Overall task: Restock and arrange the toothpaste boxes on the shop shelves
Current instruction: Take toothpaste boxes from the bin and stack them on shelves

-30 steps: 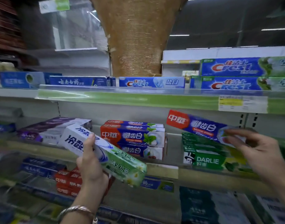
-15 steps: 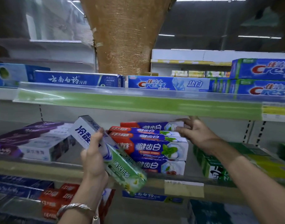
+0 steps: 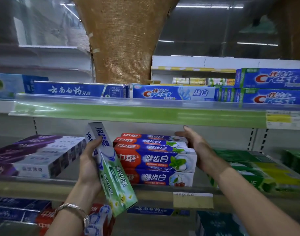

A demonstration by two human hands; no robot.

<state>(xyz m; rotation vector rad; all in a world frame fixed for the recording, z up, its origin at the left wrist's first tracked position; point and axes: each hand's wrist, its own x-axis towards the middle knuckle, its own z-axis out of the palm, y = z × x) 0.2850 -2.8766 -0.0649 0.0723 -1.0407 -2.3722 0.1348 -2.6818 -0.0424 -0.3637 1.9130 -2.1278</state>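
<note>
My left hand (image 3: 90, 165) grips a white and green toothpaste box (image 3: 110, 169), held tilted in front of the middle shelf, its white end up near the shelf rail. A stack of red and blue toothpaste boxes (image 3: 156, 159) sits on the middle shelf (image 3: 43, 186), just right of that box. My right hand (image 3: 199, 150) rests flat against the right end of the stack, fingers spread, holding nothing. The top box of the stack (image 3: 154, 137) lies level on the others.
Purple and white boxes (image 3: 35, 155) lie left of the stack, green boxes (image 3: 258, 171) to its right. The upper shelf, edged by a green rail (image 3: 137, 114), carries blue Crest boxes (image 3: 173, 92). Lower shelves hold more boxes. A burlap-wrapped column (image 3: 123, 40) rises behind.
My right hand carried a red and blue box leftward, laid it on top of the stack and let go. It now presses the stack's right end. My left hand tilted its box more upright.
</note>
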